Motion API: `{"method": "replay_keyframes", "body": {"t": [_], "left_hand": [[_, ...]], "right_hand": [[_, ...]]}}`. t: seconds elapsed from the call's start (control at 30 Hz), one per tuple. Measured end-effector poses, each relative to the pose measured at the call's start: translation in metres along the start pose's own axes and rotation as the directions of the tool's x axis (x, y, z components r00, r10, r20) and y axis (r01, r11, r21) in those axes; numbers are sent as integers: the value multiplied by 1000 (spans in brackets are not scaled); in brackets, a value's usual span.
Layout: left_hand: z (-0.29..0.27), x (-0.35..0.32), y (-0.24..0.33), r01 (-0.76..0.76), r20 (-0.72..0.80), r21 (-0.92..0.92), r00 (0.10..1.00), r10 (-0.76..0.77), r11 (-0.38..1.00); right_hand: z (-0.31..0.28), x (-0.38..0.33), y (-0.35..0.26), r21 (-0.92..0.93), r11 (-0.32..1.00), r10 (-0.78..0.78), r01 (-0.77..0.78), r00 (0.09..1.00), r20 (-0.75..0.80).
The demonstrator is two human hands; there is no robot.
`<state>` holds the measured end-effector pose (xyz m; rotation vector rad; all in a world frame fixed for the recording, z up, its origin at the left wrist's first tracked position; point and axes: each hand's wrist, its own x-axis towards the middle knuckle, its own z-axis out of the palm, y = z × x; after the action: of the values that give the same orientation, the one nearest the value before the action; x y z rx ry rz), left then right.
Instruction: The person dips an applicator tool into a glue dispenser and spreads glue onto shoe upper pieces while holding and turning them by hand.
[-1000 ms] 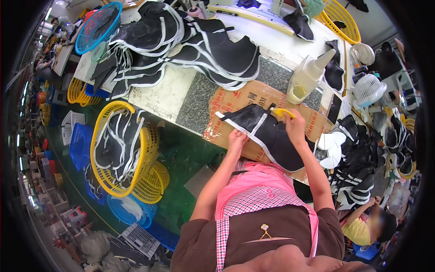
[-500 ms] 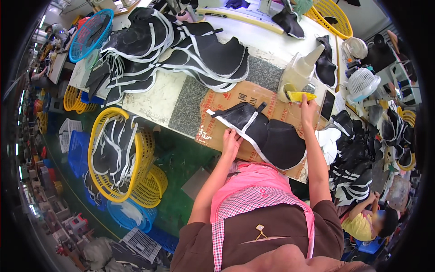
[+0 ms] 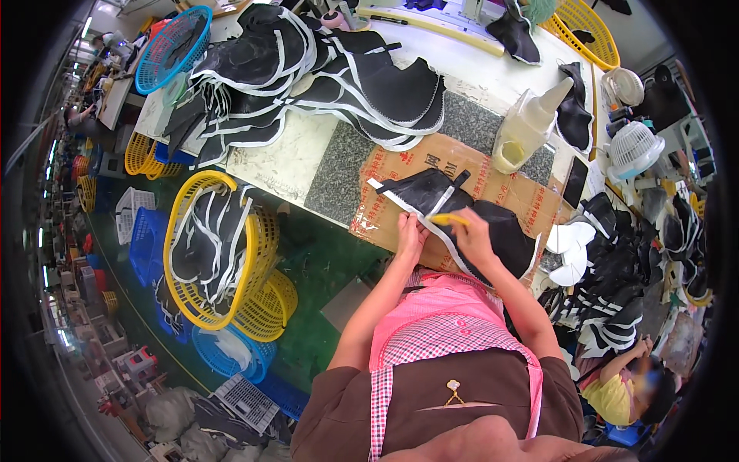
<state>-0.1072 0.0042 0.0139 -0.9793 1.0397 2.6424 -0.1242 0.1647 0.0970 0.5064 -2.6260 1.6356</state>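
A black fabric shoe upper [image 3: 500,223] with white edge trim lies on a taped cardboard sheet [image 3: 377,215]. At its near edge my left hand [image 3: 412,237] is closed, fingertips pinching the trim. My right hand [image 3: 473,240] is closed round a slim yellow tool [image 3: 446,219], whose exact kind is not clear. The tool's tip is at the upper's white trim, just beside my left fingertips. Beyond them, a translucent squeeze-type bottle [image 3: 526,127] with an open side cup holds pale yellowish liquid.
A pile of white-trimmed black uppers [image 3: 331,77] covers the table's far left. A yellow basket [image 3: 178,262] of similar pieces stands left, below table level. White pieces [image 3: 570,250] and stacked black ones [image 3: 616,269] lie right. A phone [image 3: 575,182] and fan [image 3: 635,148] are farther right.
My right hand has brought the yellow tool from the bottle's cup down left to the upper's trim. My left hand still pinches the edge. The whole view has shifted slightly.
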Motion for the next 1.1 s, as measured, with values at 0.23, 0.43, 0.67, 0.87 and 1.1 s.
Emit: {"method": "replay_keyframes", "body": {"t": [0.23,0.43,0.67,0.87,1.1], "left_hand": [[2,2,5,33,18,13,999,-33,999],[-4,2,0,-5,3,76,1000,4,997],[1,1,3,-10,-2,71,1000,10,997],[-7,5,-2,-23,4,132,1000,23,991],[-15,11,-8,-65,7,145,998,65,987]], "right_hand": [[-16,37,20,-164,984,36,-68,981,-192],[-4,43,25,-228,974,-43,7,987,-153],[-28,-13,27,-317,944,-103,94,995,-11],[-60,-33,5,-248,968,46,-33,998,46],[-39,-45,4,-282,959,61,-18,988,145]]}}
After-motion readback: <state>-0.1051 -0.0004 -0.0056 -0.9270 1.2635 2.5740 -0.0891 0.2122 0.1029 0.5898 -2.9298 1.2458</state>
